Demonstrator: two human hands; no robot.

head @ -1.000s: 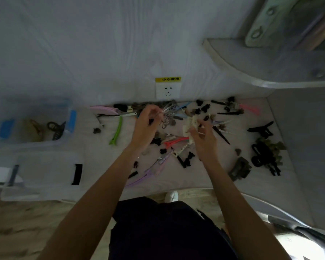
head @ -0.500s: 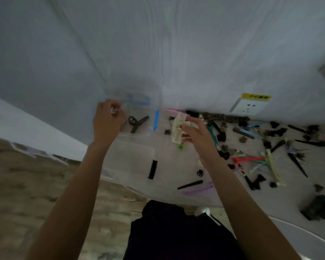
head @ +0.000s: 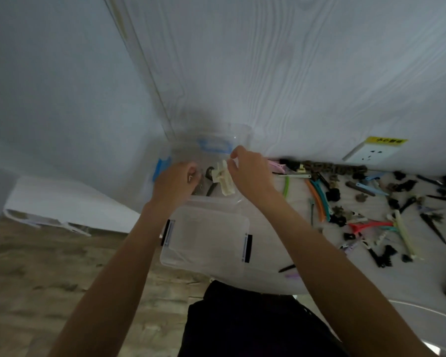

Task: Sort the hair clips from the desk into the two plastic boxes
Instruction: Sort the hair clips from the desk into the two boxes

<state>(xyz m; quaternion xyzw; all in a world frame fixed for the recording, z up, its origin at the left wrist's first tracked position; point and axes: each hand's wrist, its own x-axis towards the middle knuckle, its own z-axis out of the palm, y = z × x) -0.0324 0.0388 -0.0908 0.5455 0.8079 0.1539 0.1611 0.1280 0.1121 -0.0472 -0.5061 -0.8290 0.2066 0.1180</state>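
Both my hands are over the far clear plastic box with blue latches (head: 213,145). My right hand (head: 251,171) has a cream claw clip (head: 224,180) at its fingertips, hanging upright above the box's inside. My left hand (head: 175,181) is curled around a small silvery clip (head: 190,178) at the box's left side. A black clip (head: 211,187) lies inside that box. The near clear box with black latches (head: 247,248) sits just in front of it. Several coloured and black hair clips (head: 371,210) are scattered on the white desk to the right.
A wall socket with a yellow label (head: 371,152) is on the white wall behind the clips. The desk's curved front edge (head: 268,288) runs above my dark-clothed lap. Wooden floor (head: 49,266) lies to the left, with a white board leaning there.
Both hands travelled left from the clip pile to the blue-latched box, carrying the cream clip and the small silvery clip. My head turned left, so the boxes are now central.
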